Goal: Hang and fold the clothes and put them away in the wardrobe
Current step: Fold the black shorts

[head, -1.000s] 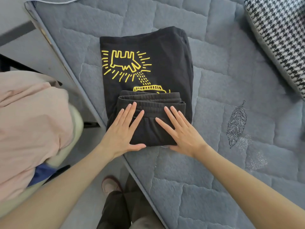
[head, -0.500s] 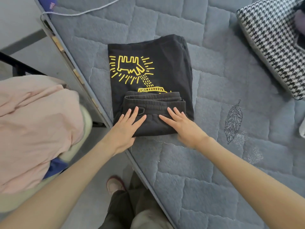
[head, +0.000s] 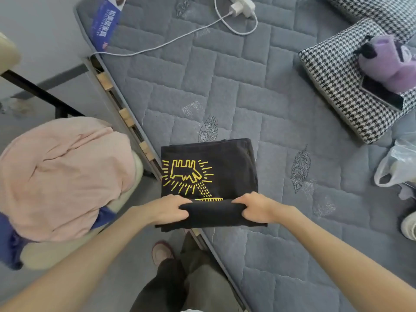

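My left hand and right hand are both clamped on the near end of a folded black cotton bundle. There is one hand at each side, with thumbs on top and fingers curled underneath. The bundle sits on the near part of a folded black T-shirt with a yellow line-drawing print. I cannot tell whether my fingers also reach under the shirt or hold the top piece alone. The shirt's far part lies flat on the grey quilted mattress. Its near edge hangs just over the mattress side, above the floor and my shoe.

The risk, as I judge it, is in the lift. With only the near end gripped, the far half of the shirt has no support, so it may sag, slide open and lose its folds. If I hold only the top piece, the shirt may stay on the bed or be dragged off the edge to the floor. Squeezing from both sides could also crease the bundle.

To my left, near the stack, a crumpled pale pink garment is heaped on a cream chair, and swinging that way could brush it. Well apart across the mattress are a black-and-white houndstooth pillow with a purple plush toy on it, a white charging cable and a clear plastic bag. The wardrobe is not in view
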The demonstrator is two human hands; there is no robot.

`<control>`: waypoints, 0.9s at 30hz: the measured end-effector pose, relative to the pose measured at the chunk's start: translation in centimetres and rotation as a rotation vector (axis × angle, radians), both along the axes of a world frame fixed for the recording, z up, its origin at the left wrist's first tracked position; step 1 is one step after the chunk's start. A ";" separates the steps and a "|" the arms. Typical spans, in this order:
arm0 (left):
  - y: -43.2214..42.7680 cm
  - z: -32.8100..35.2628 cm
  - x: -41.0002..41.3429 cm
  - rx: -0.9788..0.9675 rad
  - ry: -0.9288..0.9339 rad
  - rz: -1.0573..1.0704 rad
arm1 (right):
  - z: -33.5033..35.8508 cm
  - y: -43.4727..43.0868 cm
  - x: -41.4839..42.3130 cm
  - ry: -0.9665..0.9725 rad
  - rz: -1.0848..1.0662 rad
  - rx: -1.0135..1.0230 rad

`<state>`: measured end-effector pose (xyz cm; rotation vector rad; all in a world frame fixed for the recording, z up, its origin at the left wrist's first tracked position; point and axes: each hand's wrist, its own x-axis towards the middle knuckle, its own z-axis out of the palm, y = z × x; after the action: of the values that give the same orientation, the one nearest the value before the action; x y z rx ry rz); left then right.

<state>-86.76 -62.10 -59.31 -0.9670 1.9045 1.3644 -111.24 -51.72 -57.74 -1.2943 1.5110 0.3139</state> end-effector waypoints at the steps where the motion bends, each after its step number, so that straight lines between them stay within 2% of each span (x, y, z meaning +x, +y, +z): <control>1: -0.5 0.2 0.1 -0.015 0.026 0.053 | 0.3 -0.3 -0.4 0.022 -0.005 -0.028; 7: -4.3 -0.8 -0.4 -0.295 0.159 0.552 | 0.8 -4.5 -3.2 0.160 -0.277 -0.297; 10: -6.4 -2.1 -1.1 -0.288 0.136 0.773 | -0.1 -7.2 -4.1 0.182 -0.424 -0.416; 15: -8.7 -5.2 -1.9 -0.162 0.128 1.214 | -3.9 -8.7 -3.5 0.174 -0.905 -0.525; 17: -8.3 -6.4 -2.2 -0.120 0.129 1.272 | -5.3 -8.6 -2.3 0.170 -0.991 -0.539; 21: -5.7 -8.4 -2.8 -0.028 0.102 1.290 | -7.4 -7.8 0.5 0.182 -1.082 -0.438; 25: -4.9 -10.0 -3.6 -0.131 0.011 1.306 | -9.1 -7.3 1.4 0.352 -1.018 -0.498; 27: -5.0 -10.7 -4.0 -0.253 -0.083 1.253 | -10.1 -7.4 1.1 0.421 -0.959 -0.524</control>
<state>-90.78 -67.13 -69.99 -2.5310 1.3572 1.6120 -110.16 -59.12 -67.84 -0.7417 2.4927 -0.4933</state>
